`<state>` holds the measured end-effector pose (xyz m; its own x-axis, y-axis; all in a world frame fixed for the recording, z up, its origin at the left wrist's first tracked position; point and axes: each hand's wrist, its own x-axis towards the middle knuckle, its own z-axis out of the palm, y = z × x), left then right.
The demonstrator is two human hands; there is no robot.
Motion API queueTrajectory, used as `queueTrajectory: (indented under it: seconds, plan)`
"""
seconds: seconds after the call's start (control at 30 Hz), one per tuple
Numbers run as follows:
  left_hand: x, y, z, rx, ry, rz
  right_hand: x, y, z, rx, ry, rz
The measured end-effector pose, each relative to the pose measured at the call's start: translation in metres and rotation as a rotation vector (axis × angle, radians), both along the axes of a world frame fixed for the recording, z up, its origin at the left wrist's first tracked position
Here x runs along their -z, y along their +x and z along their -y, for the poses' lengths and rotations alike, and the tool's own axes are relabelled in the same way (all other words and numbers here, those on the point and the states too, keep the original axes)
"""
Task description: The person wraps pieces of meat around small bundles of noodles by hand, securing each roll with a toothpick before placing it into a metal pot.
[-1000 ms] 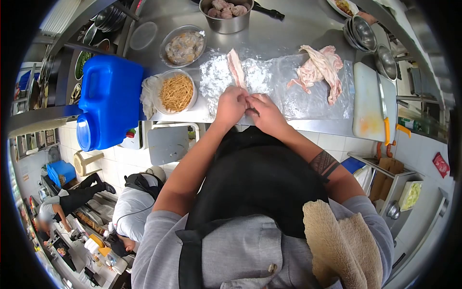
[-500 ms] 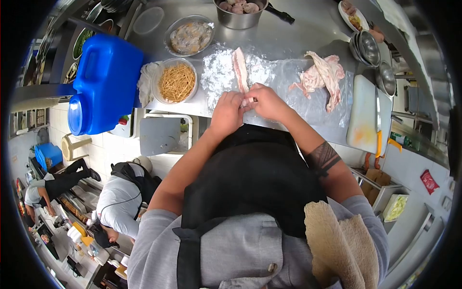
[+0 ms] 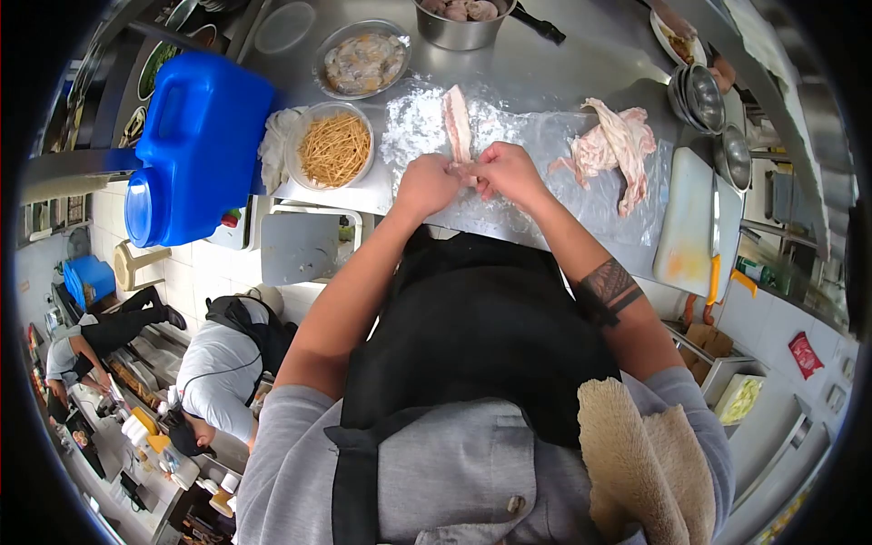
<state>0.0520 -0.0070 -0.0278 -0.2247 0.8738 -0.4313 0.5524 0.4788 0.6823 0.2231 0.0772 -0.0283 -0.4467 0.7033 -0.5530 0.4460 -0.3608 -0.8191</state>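
Observation:
A long pale pink strip of meat [image 3: 456, 123] lies on the steel table, with white powder [image 3: 413, 129] spread around it. At the strip's near end, my left hand [image 3: 430, 183] and my right hand [image 3: 509, 173] are close together, fingers closed on the meat. The fingers partly hide that end. To the right, a heap of thin meat strips [image 3: 609, 150] rests on a clear plastic sheet [image 3: 568, 204]. Left of my hands stands a round tub of thin wooden sticks [image 3: 335, 150]. Behind it is a bowl of pale food pieces [image 3: 366, 64].
A blue jug [image 3: 204, 118] stands at the left. A cutting board [image 3: 686, 218] with a knife [image 3: 715, 227] lies at the right, near metal bowls [image 3: 699, 95]. A metal pot [image 3: 461, 32] is at the back. Two people work at the lower left; another person's hand [image 3: 724, 73] shows at upper right.
My hands have moved slightly apart, with the meat's near end now visible between them. My right hand has turned a little. The view has shifted slightly.

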Motion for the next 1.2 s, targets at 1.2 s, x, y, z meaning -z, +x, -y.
queueTrajectory:
  seconds: [1.2]
  plan:
    - [0.009, -0.003, -0.020, 0.135, 0.437, 0.044, 0.000, 0.019, -0.007, -0.363, 0.831, -0.067]
